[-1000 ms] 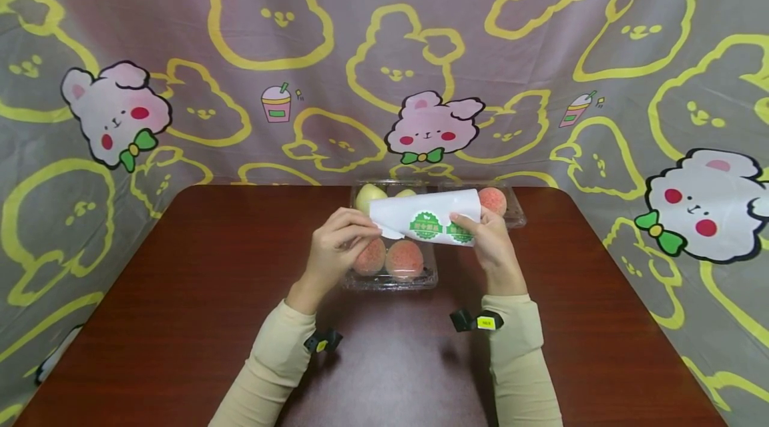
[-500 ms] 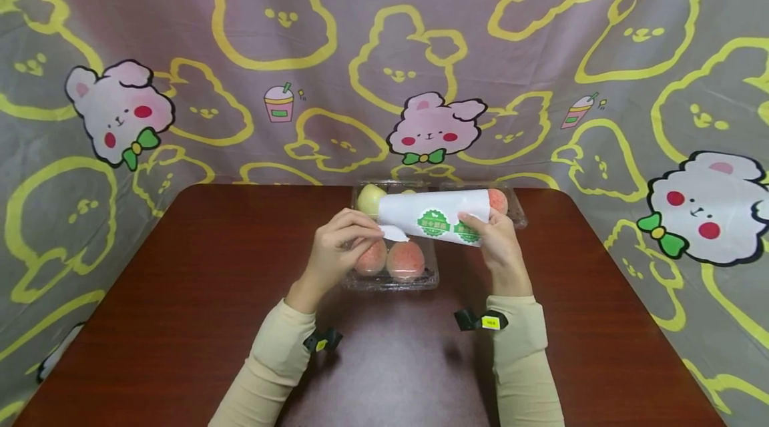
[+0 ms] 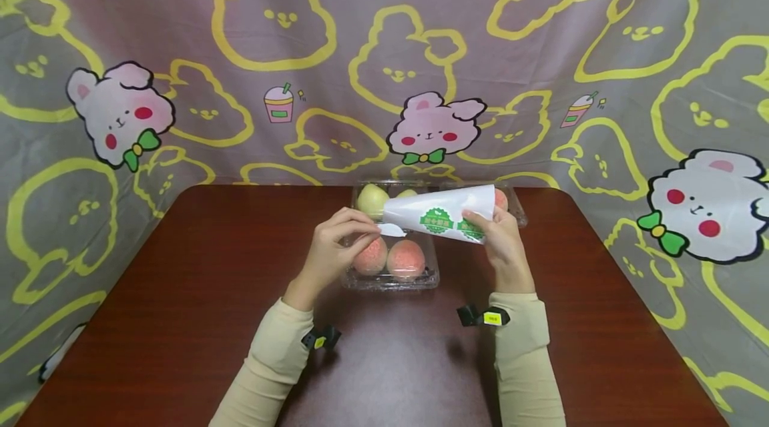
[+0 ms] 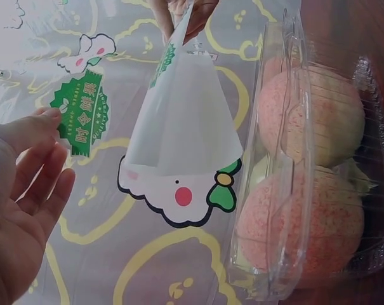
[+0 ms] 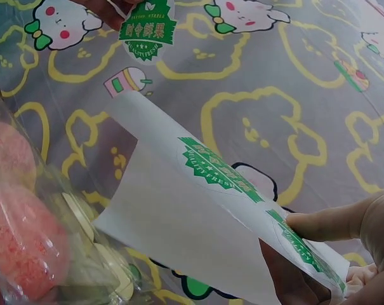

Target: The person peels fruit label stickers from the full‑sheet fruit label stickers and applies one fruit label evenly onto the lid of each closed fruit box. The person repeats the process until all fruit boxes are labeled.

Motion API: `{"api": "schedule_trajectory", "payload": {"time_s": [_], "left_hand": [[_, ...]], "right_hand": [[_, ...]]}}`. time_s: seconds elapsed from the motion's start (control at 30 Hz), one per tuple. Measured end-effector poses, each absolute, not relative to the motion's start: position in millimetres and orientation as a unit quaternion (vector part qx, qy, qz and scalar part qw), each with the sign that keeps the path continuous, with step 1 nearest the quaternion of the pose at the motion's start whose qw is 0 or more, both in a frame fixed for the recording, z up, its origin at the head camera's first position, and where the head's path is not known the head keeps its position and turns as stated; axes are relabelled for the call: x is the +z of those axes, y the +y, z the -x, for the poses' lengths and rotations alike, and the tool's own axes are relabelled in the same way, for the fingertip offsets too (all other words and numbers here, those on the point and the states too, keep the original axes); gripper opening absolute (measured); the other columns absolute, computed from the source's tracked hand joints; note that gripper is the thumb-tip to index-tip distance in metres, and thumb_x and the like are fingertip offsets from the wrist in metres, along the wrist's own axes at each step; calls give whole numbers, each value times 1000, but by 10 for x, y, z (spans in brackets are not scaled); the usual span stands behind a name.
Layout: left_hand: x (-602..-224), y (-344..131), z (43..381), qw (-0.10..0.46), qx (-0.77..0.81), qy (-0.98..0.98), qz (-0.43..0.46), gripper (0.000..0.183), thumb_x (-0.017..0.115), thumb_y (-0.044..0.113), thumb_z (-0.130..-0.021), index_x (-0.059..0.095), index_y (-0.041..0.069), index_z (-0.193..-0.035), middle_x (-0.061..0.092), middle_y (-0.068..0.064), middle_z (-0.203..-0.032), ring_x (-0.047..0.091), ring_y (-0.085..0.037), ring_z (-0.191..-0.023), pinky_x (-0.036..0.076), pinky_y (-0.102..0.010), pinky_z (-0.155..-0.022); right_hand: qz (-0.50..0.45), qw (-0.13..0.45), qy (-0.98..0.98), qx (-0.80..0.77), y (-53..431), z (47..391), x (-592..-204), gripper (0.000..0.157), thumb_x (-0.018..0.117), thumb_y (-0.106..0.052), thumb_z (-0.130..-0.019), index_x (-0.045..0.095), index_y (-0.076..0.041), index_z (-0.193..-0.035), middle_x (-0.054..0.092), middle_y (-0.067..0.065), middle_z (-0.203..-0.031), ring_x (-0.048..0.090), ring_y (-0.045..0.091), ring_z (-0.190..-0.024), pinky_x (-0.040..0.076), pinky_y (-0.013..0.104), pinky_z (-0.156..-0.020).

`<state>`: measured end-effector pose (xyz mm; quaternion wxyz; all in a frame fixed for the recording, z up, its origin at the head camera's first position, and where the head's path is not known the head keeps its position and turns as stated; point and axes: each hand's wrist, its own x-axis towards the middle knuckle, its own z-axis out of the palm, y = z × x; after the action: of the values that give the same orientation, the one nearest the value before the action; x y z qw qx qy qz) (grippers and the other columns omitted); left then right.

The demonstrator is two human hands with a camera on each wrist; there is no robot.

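One green-printed sticker [image 4: 85, 115] is pinched in the left hand [image 3: 335, 245], apart from the curled white sticker sheet [image 3: 413, 208], which the right hand [image 3: 503, 244] pinches near one end. Both are held up near a clear box [image 3: 390, 284] of pink and green fruit [image 3: 406, 259].

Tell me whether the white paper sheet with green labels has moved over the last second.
Yes: judged against the nearer clear plastic fruit box in the head view, the white paper sheet has shifted to the right.
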<state>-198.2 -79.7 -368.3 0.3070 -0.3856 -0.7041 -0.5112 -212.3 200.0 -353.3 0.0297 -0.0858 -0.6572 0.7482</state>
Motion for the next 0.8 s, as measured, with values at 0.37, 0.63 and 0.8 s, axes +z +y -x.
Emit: {"api": "schedule_trajectory", "payload": {"time_s": [0.37,0.63,0.8], "left_hand": [[-3701,-842,2017,307,-497,-732,349,13,76,-6,-74,75,2,-85,71,-11,-83,60,-19,-79,40,-14,-60],[-3741,-862,2059,307,-489,-748,328,14,76,-5,-76,75,4,-86,72,-9,-85,61,-18,-80,42,-12,-64],[-3743,-871,2050,296,-490,-757,315,13,76,-2,-77,75,4,-87,72,-9,-87,61,-18,-80,42,-10,-64]], "right_hand": [[98,18,-687,720,2258,2074,-3540,25,60,-4,-91,52,2,-114,65,-20,-69,63,-4,-68,52,13,-64],[79,1,-716,693,2626,1971,-3535,13,65,-11,-90,57,-11,-101,67,-20,-73,64,-3,-70,53,15,-65],[73,-18,-737,672,2847,1911,-3553,9,65,-13,-91,58,-19,-94,68,-20,-74,65,-3,-70,54,15,-65]]}}
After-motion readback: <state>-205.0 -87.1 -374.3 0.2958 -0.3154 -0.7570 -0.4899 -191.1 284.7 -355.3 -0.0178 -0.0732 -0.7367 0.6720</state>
